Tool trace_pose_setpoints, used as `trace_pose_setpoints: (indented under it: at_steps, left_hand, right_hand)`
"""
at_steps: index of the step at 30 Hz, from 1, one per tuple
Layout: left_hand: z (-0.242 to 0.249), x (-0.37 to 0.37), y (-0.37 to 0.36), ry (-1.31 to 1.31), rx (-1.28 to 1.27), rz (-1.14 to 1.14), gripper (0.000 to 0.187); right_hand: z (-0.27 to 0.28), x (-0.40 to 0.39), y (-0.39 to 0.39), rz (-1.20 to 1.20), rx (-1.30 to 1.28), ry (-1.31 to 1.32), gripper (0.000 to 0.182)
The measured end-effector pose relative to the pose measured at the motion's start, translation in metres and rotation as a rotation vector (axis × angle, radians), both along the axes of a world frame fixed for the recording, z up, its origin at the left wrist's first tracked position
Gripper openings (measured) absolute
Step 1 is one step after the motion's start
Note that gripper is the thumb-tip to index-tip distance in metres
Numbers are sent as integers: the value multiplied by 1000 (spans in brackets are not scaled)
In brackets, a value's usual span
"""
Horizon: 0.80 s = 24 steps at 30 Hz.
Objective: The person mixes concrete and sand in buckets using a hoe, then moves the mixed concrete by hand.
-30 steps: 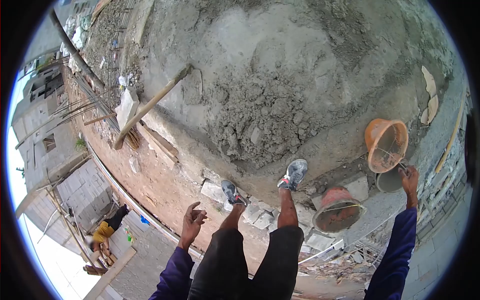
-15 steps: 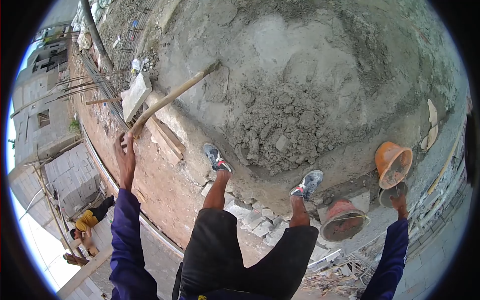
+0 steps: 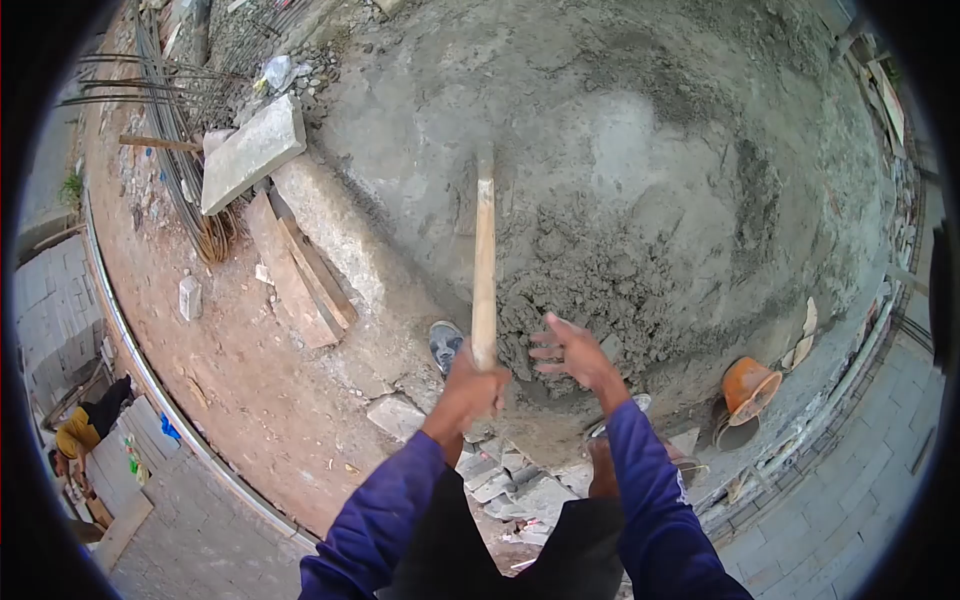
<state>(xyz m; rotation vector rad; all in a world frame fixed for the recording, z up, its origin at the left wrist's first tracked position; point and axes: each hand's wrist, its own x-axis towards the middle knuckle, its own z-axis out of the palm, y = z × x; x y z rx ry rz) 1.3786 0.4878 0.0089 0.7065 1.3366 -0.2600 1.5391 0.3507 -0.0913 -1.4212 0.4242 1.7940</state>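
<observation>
While the left hand (image 3: 467,395) grips the near end of a long, straight, pale wooden tool handle (image 3: 484,265) pointing to twelve o'clock, the right hand (image 3: 578,354) hangs open-fingered at two o'clock from it; stiff, probably head-heavy, the handle suits spaced hands.

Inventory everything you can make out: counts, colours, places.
Wooden handle: one, tan, centre
Wet mix: one heap, grey, centre
Orange bucket: one, orange, right
Grey bucket: one, grey, beside it
Another bucket: one, colour unclear, lower right
Slab: one, pale, upper left
Metal rods: many, dark, upper left
Planks: at least two, brown, left
Broken blocks: several, grey, bottom centre
Another person: one, yellow top, far left
Shoes: two, grey, lower centre
Sleeves: two, purple, bottom
Shorts: one pair, black, bottom
Left hand: one, bare, on handle
Right hand: one, bare, beside handle
</observation>
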Motion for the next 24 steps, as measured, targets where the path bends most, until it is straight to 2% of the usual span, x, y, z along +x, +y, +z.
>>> trace_pose_setpoints:
  at_steps: [1, 3, 4, 5, 6, 8, 10, 12, 13, 15, 17, 19, 20, 23, 24]
  left_hand:
    - [-13, -11, -23, 32, 57, -24, 52]
    - [-37, -38, -69, -9, 378, -191, 56]
    - [-42, -46, -84, -13, 512, -253, 58]
    - [-33, -51, -92, 4, 563, -279, 58]
    - [-36, -63, -104, 0, 547, -265, 58]
    - [-51, -81, -128, 122, 360, -455, 57]
    - [-68, -96, -148, 134, 350, -499, 57]
    - [-79, -104, -178, 147, 318, -558, 57]
    - [-81, -106, -198, 150, 346, -577, 56]
    - [-74, -111, -234, 161, 328, -607, 54]
    - [-89, -106, -245, 97, 563, -551, 46]
    - [-100, -101, -232, 130, 549, -581, 45]
    - [-111, -95, -215, 155, 560, -597, 45]
    - [-158, -79, -146, 221, 732, -668, 46]
    - [-170, -76, -133, 254, 707, -720, 45]
  right_hand:
    - [-9, -13, 48, 3, 27, 20, 85]
    - [-35, -28, 124, 6, 38, -17, 68]
    - [-56, -29, 149, 20, 31, -32, 68]
    - [-78, -33, 163, 129, -116, -245, 58]
    - [-95, -39, 167, 241, -263, -457, 49]
    - [-110, -42, 155, 266, -361, -512, 42]
    - [-116, -46, 137, 293, -447, -567, 35]
    - [-118, -52, 102, 98, -366, -632, 25]
    - [-117, -49, 90, 114, -384, -626, 25]
    - [-86, -43, 69, -118, -199, -505, 15]
    - [-50, -24, 76, -176, -107, -441, 15]
    - [-30, -13, 73, -245, -39, -359, 15]
    - [-31, -3, 79, -315, 94, -295, 16]
    - [-78, 24, 108, -440, 362, -183, 15]
    - [-98, 32, 116, -481, 481, -135, 14]
